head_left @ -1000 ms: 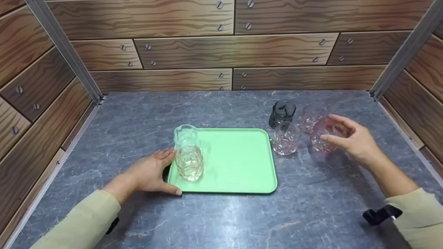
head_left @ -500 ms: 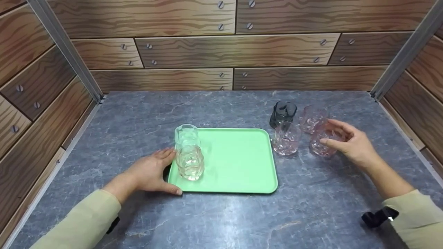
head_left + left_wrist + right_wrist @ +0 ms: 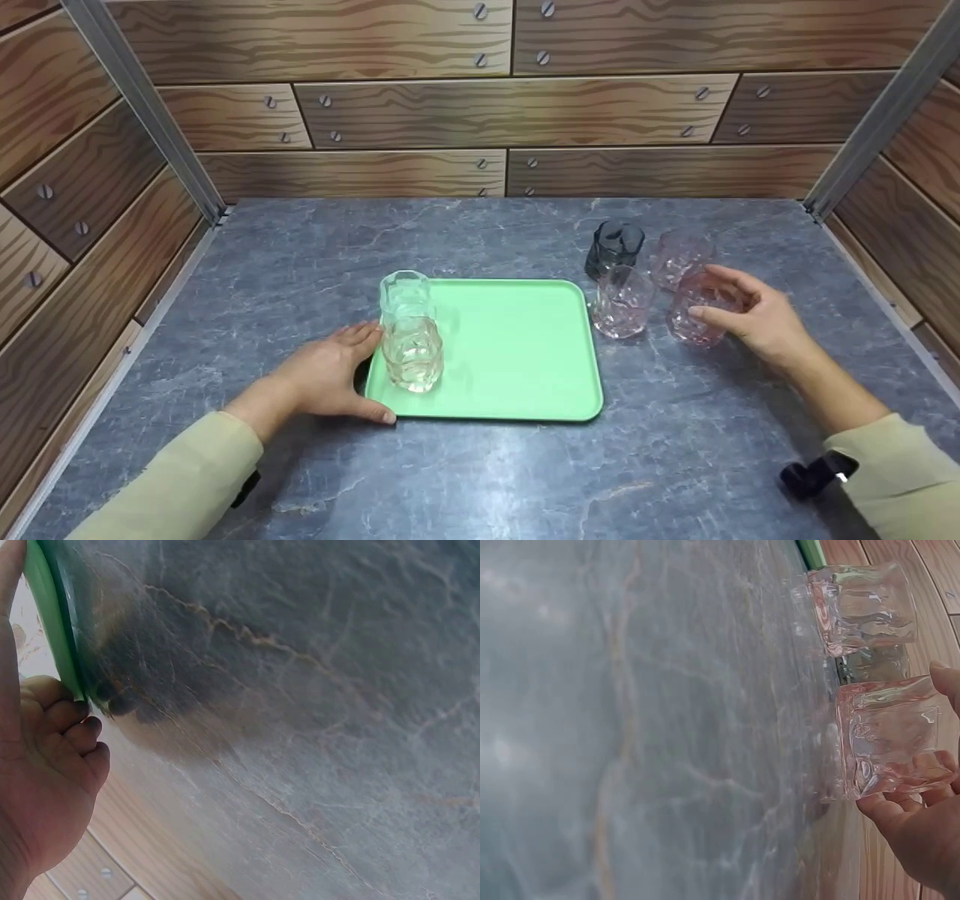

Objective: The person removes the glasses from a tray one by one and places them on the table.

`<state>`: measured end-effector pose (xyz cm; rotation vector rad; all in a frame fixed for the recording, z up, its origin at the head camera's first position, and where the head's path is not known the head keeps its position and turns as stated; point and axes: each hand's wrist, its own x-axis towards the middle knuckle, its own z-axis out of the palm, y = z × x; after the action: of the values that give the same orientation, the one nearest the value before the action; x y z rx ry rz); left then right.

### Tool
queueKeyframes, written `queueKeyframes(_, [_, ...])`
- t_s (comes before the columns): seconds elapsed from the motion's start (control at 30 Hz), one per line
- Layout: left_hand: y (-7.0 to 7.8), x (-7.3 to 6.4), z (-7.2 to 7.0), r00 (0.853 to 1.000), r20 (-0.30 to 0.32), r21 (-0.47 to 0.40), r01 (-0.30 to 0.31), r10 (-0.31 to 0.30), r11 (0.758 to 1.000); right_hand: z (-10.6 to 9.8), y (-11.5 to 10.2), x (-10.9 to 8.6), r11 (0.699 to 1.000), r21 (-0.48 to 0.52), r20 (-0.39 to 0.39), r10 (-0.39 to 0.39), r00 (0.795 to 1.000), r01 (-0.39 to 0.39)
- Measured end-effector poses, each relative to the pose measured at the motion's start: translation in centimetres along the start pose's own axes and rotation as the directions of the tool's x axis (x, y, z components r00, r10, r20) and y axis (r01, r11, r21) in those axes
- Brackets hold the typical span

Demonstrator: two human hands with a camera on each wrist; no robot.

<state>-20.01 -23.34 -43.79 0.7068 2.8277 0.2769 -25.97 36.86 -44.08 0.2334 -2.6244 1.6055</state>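
My left hand (image 3: 322, 375) holds the green tray (image 3: 510, 352) at its near left corner, thumb along the front edge and fingers at the left side. In the left wrist view curled fingers (image 3: 75, 727) meet the green rim. On the tray's left side stand a pale clear glass (image 3: 405, 296) and, nearer me, a faintly yellowish glass (image 3: 412, 360). To the right of the tray, my right hand (image 3: 757, 322) grips a pink glass (image 3: 694, 319) between thumb and fingers. The right wrist view shows this glass (image 3: 892, 739) upright, close to the tabletop.
Beside the tray's right edge is another pinkish glass (image 3: 622, 304), with a dark grey glass (image 3: 615, 247) behind it. A further pink glass (image 3: 679, 255) stands behind the held one. Wood-patterned walls (image 3: 510, 112) enclose the grey marbled table (image 3: 480, 480).
My right hand has brought the pink glass slightly toward me and to the left. The left hand, the tray and the other glasses look unmoved.
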Motion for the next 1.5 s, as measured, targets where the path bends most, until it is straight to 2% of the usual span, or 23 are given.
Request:
queueKeyframes(0.2, [0.0,0.1,0.0,1.000,-0.002,-0.004,-0.001,0.001,1.000,0.0,0.0,-0.1,1.000,-0.017,0.008,0.008,1.000,-0.007])
queueKeyframes(0.47, [0.1,0.1,0.1,1.000,-0.003,-0.006,-0.001,0.001,1.000,0.1,0.0,-0.2,0.999,-0.015,0.033,-0.038,0.999,0.039])
queueKeyframes(0.73, [0.1,0.2,0.2,1.000,0.004,-0.008,-0.005,0.005,1.000,-1.3,-0.8,-0.4,0.990,-0.140,0.083,-0.018,0.996,0.030])
queueKeyframes(0.87, [0.1,0.2,0.2,1.000,0.005,-0.006,-0.006,0.006,1.000,-2.3,-2.3,-0.8,0.988,-0.143,0.028,-0.047,0.998,0.051])
queueKeyframes(1.03, [0.0,0.0,0.1,1.000,-0.001,0.004,-0.004,0.004,1.000,-2.6,-5.4,-1.0,0.981,-0.162,-0.062,-0.117,0.991,0.105])
queueKeyframes(1.13, [0.0,0.0,0.1,1.000,-0.003,0.005,-0.006,0.006,1.000,-1.7,-7.6,-1.1,0.979,-0.143,-0.096,-0.159,0.983,0.144])
queueKeyframes(1.23, [0.0,0.0,0.0,1.000,-0.001,0.003,-0.006,0.006,1.000,0.2,-9.8,-1.1,0.974,-0.108,-0.092,-0.211,0.973,0.200])
queueKeyframes(1.33, [0.0,0.0,0.0,1.000,0.001,0.007,-0.009,0.009,1.000,2.8,-11.9,-1.1,0.967,-0.073,-0.049,-0.247,0.968,0.243])
queueKeyframes(1.5, [0.0,0.2,0.0,1.000,0.003,0.013,-0.016,0.016,1.000,7.7,-14.5,-0.5,0.959,0.016,0.068,-0.283,0.957,0.282])
